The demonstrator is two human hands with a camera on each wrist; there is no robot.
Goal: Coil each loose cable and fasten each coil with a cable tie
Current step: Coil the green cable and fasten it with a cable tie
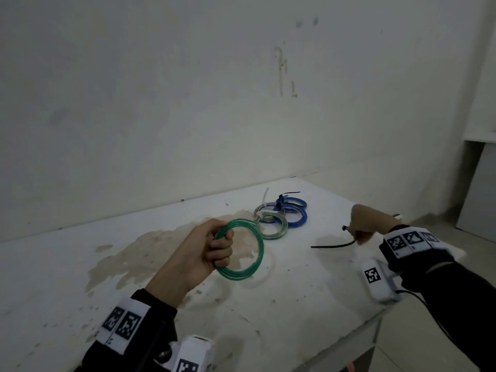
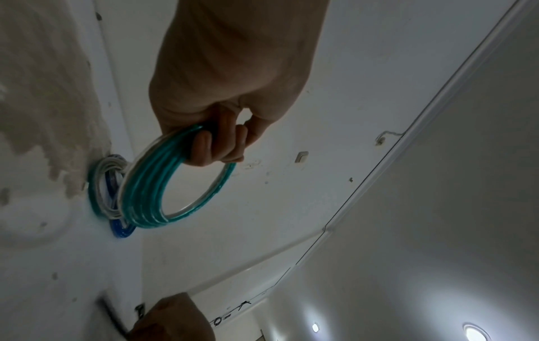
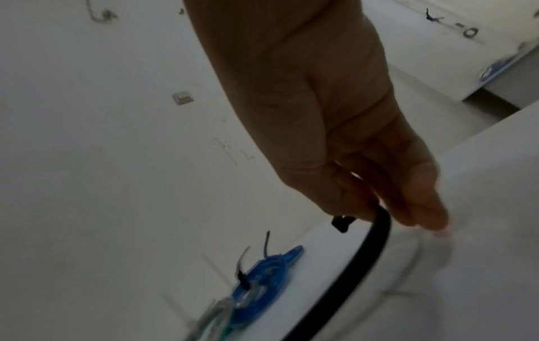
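My left hand (image 1: 214, 248) grips a green coiled cable (image 1: 256, 253) by its left side and holds it above the white table (image 1: 308, 291); the same green coil (image 2: 151, 193) shows in the left wrist view under my curled fingers (image 2: 215, 147). My right hand (image 1: 359, 226) pinches a black cable tie (image 1: 332, 245) near its head, with the tail trailing left over the table. In the right wrist view the black tie (image 3: 364, 265) hangs from my fingers (image 3: 408, 203). The two hands are well apart.
Behind the green coil lie a pale green-grey coil (image 1: 273, 224) with a white tie and two blue coils (image 1: 292, 213) with black ties. A tan stain (image 1: 150, 251) spreads over the table's middle. The table's right edge (image 1: 375, 315) drops to the floor.
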